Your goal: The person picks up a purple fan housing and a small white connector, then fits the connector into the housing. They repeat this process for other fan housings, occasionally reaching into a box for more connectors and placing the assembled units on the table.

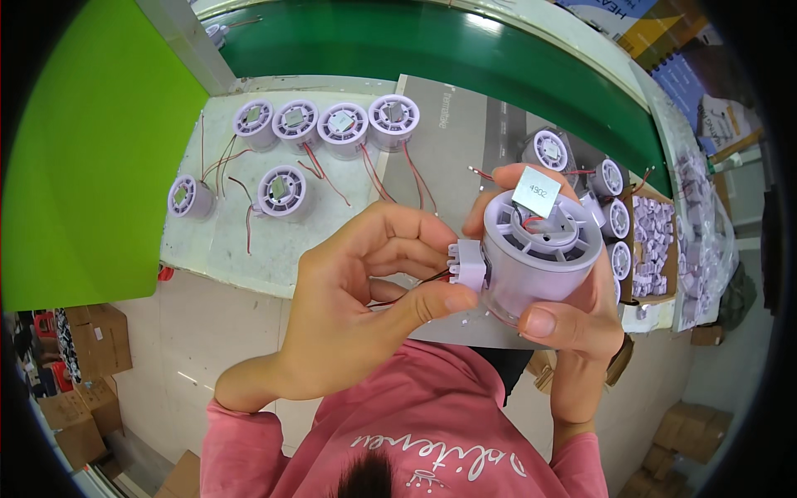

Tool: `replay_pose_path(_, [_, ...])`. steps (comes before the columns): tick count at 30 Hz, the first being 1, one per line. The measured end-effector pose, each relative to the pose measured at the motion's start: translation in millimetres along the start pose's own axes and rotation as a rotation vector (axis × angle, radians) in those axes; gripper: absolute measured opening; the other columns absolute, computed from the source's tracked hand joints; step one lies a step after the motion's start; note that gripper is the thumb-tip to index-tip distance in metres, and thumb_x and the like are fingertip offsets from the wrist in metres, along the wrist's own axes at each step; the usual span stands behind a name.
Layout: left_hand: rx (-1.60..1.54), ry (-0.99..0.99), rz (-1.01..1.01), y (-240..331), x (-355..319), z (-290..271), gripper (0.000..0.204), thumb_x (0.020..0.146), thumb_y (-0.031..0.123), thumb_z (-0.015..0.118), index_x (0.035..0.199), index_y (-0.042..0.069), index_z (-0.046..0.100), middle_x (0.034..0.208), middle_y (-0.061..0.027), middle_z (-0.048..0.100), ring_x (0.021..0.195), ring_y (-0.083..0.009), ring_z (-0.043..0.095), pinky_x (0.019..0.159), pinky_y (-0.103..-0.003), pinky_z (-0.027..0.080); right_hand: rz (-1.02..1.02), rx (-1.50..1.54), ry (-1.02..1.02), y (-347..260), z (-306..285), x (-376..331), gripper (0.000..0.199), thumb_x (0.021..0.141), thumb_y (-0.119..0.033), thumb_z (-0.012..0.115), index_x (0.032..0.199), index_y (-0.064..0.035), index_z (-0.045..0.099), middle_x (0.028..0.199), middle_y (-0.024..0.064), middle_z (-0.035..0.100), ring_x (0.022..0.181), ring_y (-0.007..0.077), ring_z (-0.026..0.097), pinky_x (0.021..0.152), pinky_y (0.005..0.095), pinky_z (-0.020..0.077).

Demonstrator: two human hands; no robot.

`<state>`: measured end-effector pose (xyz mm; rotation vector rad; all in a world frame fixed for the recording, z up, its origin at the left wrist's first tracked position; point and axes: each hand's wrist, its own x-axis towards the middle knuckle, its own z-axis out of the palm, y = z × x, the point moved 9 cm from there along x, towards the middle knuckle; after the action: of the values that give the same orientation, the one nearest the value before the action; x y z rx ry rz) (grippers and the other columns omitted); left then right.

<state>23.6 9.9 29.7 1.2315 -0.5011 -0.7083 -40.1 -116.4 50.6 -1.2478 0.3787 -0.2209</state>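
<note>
My right hand [585, 336] is wrapped round a lilac cylindrical fan housing [544, 264], held tilted above the front of the table. A square silvery plate [535, 192] stands over the spoked top, with a thin dark wire and a red one under it. Thumb and fingers of my left hand [353, 295] pinch a small lilac plastic block [468, 264] with short prongs. The block touches the left side of the housing; whether it is fixed there I cannot tell. Thin dark and red wires [425, 282] run from the block into my left palm, where their ends are hidden.
Several similar housings with wires, such as one housing [283, 192], stand on the white tabletop [228, 241]. More line the right, beside a cardboard box [671, 282] of small lilac parts. A green belt [357, 41] runs behind; a bright green panel [91, 149] borders the left.
</note>
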Motion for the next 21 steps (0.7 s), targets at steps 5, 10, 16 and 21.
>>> replay_pose_path(5, [0.073,0.043,0.052,3,0,-1,0.037,0.080,0.007,0.079,0.110,0.001,0.056,0.093,-0.0077,0.070,0.086,-0.0113,0.068,0.067,-0.022,0.054,0.004,0.038,-0.030,4,-5,3,0.101,0.052,-0.031,0.083,0.135,0.0076,0.040,0.109,0.0204,0.059,0.098,0.0266,0.062,0.088,0.0319,0.0476])
replay_pose_path(10, [0.283,0.047,0.137,16,-4,2,0.041,0.076,0.006,0.082,0.107,-0.003,0.056,0.098,-0.0120,0.069,0.080,-0.0131,0.067,0.068,-0.023,0.055,0.020,0.152,-0.070,9,-7,2,0.104,0.051,-0.026,0.090,0.135,0.0083,0.038,0.107,0.0202,0.060,0.096,0.0242,0.062,0.085,0.0302,0.0476])
replay_pose_path(16, [0.713,0.082,0.532,39,-15,1,0.030,0.074,0.005,0.082,0.095,-0.003,0.063,0.079,-0.0089,0.070,0.066,-0.0142,0.066,0.057,-0.026,0.053,-0.180,-0.204,-0.171,-8,4,6,0.087,0.052,-0.007,0.087,0.125,0.0029,0.042,0.093,0.0126,0.065,0.087,0.0164,0.064,0.079,0.0261,0.0485])
replay_pose_path(21, [0.993,0.073,0.821,46,-29,5,0.032,0.067,0.009,0.083,0.093,-0.001,0.068,0.076,-0.0113,0.069,0.061,-0.0251,0.066,0.052,-0.029,0.049,-0.280,-0.369,-0.190,-5,16,4,0.070,0.057,-0.005,0.080,0.117,0.0006,0.045,0.086,0.0103,0.067,0.082,0.0139,0.066,0.074,0.0254,0.0517])
